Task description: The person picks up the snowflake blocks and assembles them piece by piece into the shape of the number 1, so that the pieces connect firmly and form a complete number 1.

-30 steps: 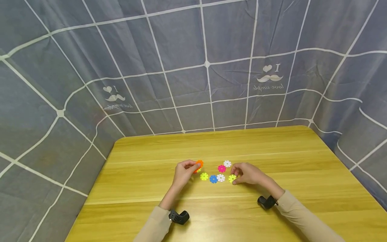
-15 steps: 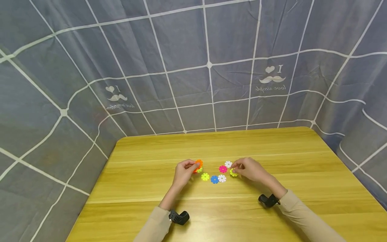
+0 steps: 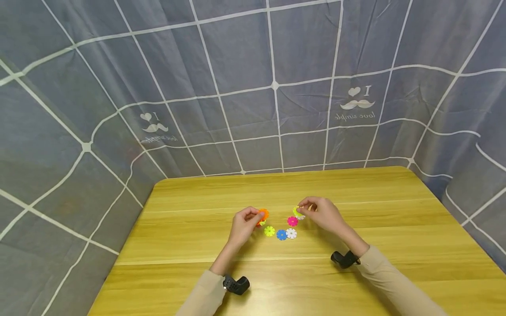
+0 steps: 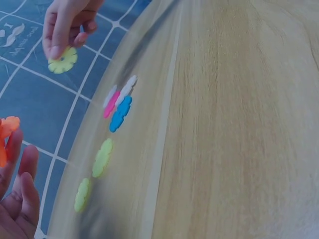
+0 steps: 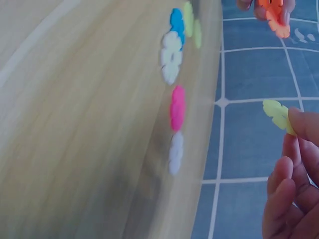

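My left hand (image 3: 243,227) holds orange notched plastic discs (image 3: 264,213) up off the table; in the right wrist view two orange discs (image 5: 278,24) look joined. Between thumb and fingertip, my right hand (image 3: 325,215) pinches a yellow-green notched disc (image 4: 63,60), also in the air. Below the hands lie a pink disc (image 3: 292,221), a blue disc (image 3: 281,235), a white disc (image 3: 291,233) and a yellow-green disc (image 3: 269,231). Another white disc (image 5: 176,153) lies beyond the pink one, partly covered in the head view. A second loose yellow-green disc (image 4: 82,195) lies near my left hand.
The discs lie on a wood-grain table (image 3: 197,245). Behind and beside it hangs a grey curtain (image 3: 253,114) with white lines. Each wrist wears a black camera, the left camera (image 3: 236,285) and the right camera (image 3: 345,259).
My right hand has lifted the yellow-green disc from the table's right side and carried it away from me and slightly left. My left hand keeps its hold on the orange discs, nearly still.
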A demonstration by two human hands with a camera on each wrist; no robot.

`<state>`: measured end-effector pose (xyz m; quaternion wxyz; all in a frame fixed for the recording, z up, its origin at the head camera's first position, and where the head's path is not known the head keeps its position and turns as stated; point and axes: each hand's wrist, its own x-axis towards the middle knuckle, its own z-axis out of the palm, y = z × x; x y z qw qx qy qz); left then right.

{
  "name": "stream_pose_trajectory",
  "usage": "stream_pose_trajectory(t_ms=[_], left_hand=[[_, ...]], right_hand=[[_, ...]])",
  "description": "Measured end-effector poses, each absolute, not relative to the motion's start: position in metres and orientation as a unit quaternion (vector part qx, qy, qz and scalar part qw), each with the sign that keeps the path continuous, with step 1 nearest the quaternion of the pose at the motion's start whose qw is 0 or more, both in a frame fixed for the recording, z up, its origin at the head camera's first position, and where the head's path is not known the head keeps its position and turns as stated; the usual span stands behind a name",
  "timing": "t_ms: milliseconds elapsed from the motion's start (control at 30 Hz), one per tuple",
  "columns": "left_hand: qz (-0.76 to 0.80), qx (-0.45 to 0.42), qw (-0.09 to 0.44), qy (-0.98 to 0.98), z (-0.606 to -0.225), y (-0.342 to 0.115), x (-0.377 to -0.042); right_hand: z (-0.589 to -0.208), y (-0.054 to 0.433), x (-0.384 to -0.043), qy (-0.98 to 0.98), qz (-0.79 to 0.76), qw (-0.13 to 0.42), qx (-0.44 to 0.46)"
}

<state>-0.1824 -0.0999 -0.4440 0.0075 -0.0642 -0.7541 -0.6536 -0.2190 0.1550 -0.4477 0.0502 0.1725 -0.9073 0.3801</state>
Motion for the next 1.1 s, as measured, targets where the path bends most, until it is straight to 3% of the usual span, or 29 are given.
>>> stream_pose_trajectory(t_ms=[300, 567, 1100], left_hand=[[-0.626, -0.094, 0.011, -0.774, -0.439, -0.1, -0.178], [-0.608, -0.103, 0.03, -0.787, -0.468, -0.097, -0.192], [-0.582, -0.104, 0.046, -0.805, -0.469, -0.092, -0.191]], right_hand=[[-0.442, 0.137, -0.221, -0.887, 0.429, 0.06, 0.161], [-0.437, 0.122, -0.222, -0.857, 0.495, 0.026, 0.141], [-0.437, 0.106, -0.219, -0.839, 0.528, -0.018, 0.129]])
